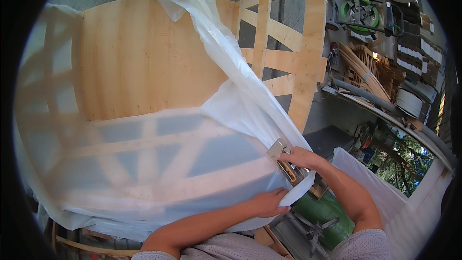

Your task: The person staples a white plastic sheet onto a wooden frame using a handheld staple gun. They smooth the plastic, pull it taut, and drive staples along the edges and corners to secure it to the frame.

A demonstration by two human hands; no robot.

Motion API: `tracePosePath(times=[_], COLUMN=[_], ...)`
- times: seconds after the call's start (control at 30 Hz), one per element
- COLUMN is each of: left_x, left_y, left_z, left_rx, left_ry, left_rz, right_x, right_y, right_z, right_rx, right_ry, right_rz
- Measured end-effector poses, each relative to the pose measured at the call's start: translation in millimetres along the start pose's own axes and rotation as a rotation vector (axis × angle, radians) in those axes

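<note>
In front of me stands a large wooden crate frame (308, 43) with plywood panels and diagonal slats. Translucent white plastic sheeting (226, 62) covers its near and left sides, and a loose bunched length runs diagonally up across the open part. My right hand (303, 158) is closed around a metal staple gun (291, 171) with a yellow part, held against the sheeting at the crate's near right corner. My left hand (269, 203) grips the edge of the sheeting just below the staple gun. Its fingertips are partly hidden by the folded plastic.
A green padded seat (317, 214) with dark straps is close to my right side. Beyond the crate, at the right, are a wheeled cart (361, 15) with a green reel, a bundle of wooden strips (363, 70) and a white bucket-like drum (409, 102).
</note>
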State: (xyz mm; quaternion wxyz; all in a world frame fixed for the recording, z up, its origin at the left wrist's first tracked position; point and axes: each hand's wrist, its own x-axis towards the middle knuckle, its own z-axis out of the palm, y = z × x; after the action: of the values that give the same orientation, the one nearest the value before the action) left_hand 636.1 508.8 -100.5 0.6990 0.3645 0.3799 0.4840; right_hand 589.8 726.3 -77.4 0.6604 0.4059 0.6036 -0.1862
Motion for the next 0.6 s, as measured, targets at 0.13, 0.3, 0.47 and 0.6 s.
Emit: tracePosePath(times=[0.13,0.3,0.47,0.6], left_x=[-48,-86,-84,-80], left_y=[4,-16,-38,-46], left_z=[-15,-39,-34,-26], left_rx=[-0.096,0.616,0.908,1.031], left_ry=[0.382,1.004,0.788,0.972], left_rz=[0.041,-0.301,-0.626,-0.543], right_x=[-18,-45,-73,-92], right_y=[2,3,12,30], right_z=[2,27,66,105], right_rx=[0.341,0.441,0.674,0.919], right_ry=[0.144,0.321,0.379,0.302], right_rz=[-0.3,-0.582,-0.816,-0.982])
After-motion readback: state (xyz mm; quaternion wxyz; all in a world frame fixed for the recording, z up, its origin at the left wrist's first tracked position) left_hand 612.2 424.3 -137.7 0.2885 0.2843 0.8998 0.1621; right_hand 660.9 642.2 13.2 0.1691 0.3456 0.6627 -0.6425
